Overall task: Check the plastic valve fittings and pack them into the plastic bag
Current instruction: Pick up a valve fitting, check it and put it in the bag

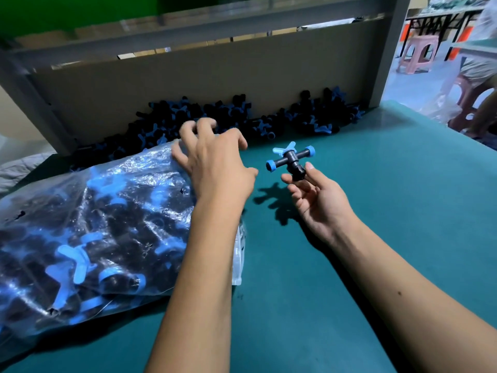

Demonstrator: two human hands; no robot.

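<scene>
Valve fitting (pixel 291 160) pinched by right hand (pixel 317 203); left hand (pixel 212 160), fingers spread, at bag (pixel 88 232) edge.

Factory packing bench: heaped valve fittings (pixel 215 117), stools (pixel 415 53).

Green-topped bench (pixel 376 238). Near left: clear plastic bag (pixel 88 232) filled with valve fittings. Far edge: loose pile of black-and-blue fittings (pixel 242 117) against an upright cardboard panel (pixel 201 84).

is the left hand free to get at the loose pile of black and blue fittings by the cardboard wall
Probably yes: the left hand hovers open over the clear plastic bag's far edge, and the pile of black and blue fittings lies just beyond, uncovered.
</scene>
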